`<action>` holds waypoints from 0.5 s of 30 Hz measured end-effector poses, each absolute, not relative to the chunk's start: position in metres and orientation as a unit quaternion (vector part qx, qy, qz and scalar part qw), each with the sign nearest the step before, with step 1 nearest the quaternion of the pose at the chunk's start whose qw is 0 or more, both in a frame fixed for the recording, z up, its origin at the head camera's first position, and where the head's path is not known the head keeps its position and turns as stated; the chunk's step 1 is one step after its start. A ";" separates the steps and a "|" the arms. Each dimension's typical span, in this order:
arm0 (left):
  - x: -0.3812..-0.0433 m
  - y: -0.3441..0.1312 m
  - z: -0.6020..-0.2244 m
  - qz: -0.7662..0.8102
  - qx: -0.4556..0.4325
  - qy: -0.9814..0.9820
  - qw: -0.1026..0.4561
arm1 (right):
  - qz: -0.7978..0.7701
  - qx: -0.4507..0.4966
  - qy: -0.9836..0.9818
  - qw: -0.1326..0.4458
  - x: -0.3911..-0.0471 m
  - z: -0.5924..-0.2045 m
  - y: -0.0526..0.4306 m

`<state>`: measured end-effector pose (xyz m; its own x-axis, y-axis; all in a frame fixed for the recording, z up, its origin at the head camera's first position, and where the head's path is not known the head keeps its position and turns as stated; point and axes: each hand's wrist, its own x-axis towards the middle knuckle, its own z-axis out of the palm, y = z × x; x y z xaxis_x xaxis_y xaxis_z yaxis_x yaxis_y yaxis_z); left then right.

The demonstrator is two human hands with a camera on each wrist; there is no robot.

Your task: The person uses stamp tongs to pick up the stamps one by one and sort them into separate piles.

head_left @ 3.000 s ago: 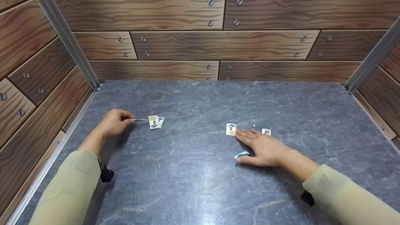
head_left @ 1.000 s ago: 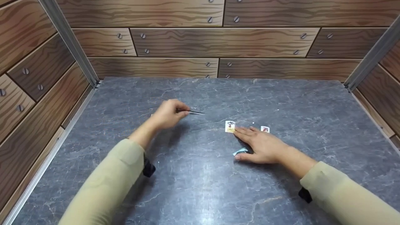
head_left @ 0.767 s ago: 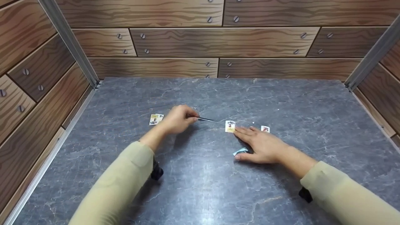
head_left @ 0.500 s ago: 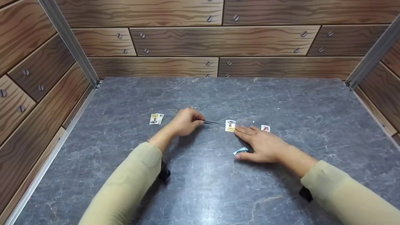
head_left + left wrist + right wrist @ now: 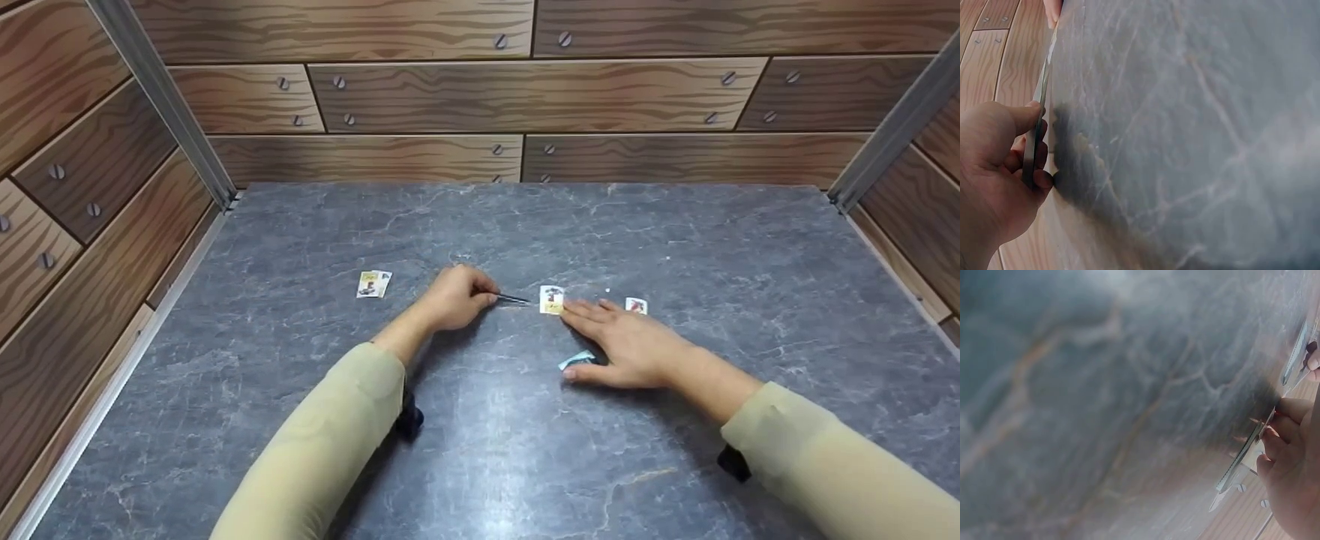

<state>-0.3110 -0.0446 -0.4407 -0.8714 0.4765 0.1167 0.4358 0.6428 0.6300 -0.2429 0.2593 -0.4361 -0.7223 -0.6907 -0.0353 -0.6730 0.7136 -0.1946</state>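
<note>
My left hand pinches a pair of slim metal tweezers between thumb and fingers. In the head view, the tweezers' tips point right, just short of a small white and yellow stamp. My right hand lies palm down on the table with straight fingers, its fingertips at that stamp's right edge. By the right thumb is a light blue stamp-like piece, partly covered by the hand. A stamp with a red picture lies just beyond the right hand, its lower part hidden.
Two overlapping stamps lie on the left of the grey marbled table. A tiny white speck sits beyond the right fingers. Wood-patterned walls enclose the back and sides.
My left hand has moved right with the tweezers, from beside the left pair of stamps to close by the white and yellow stamp. The right hand has stayed in place.
</note>
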 end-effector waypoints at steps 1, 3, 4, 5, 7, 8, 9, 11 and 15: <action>-0.311 -0.045 -0.441 0.339 0.251 0.906 0.028 | -0.084 -0.369 0.924 0.053 -0.243 -0.436 0.259; -0.312 -0.044 -0.442 0.340 0.251 0.906 0.027 | -0.082 -0.368 0.925 0.052 -0.243 -0.435 0.259; -0.312 -0.044 -0.442 0.341 0.251 0.906 0.027 | -0.081 -0.368 0.925 0.052 -0.243 -0.435 0.259; -0.313 -0.044 -0.442 0.342 0.250 0.906 0.027 | -0.080 -0.368 0.925 0.050 -0.243 -0.435 0.259; -0.313 -0.043 -0.442 0.343 0.248 0.905 0.029 | -0.079 -0.368 0.925 0.049 -0.242 -0.435 0.259; -0.313 -0.042 -0.442 0.344 0.247 0.905 0.030 | -0.079 -0.369 0.925 0.048 -0.242 -0.435 0.259; -0.313 -0.042 -0.441 0.343 0.246 0.906 0.031 | -0.079 -0.370 0.924 0.048 -0.242 -0.435 0.258; -0.313 -0.040 -0.441 0.340 0.242 0.908 0.033 | -0.078 -0.372 0.924 0.047 -0.242 -0.435 0.258; -0.313 -0.037 -0.440 0.334 0.238 0.911 0.037 | -0.078 -0.373 0.923 0.047 -0.242 -0.435 0.258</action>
<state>-0.3131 -0.0370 -0.4401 -0.8840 0.4584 0.0915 0.4091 0.6641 0.6258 -0.2422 0.2581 -0.4353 -0.7176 -0.6958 -0.0295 -0.6810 0.7099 -0.1795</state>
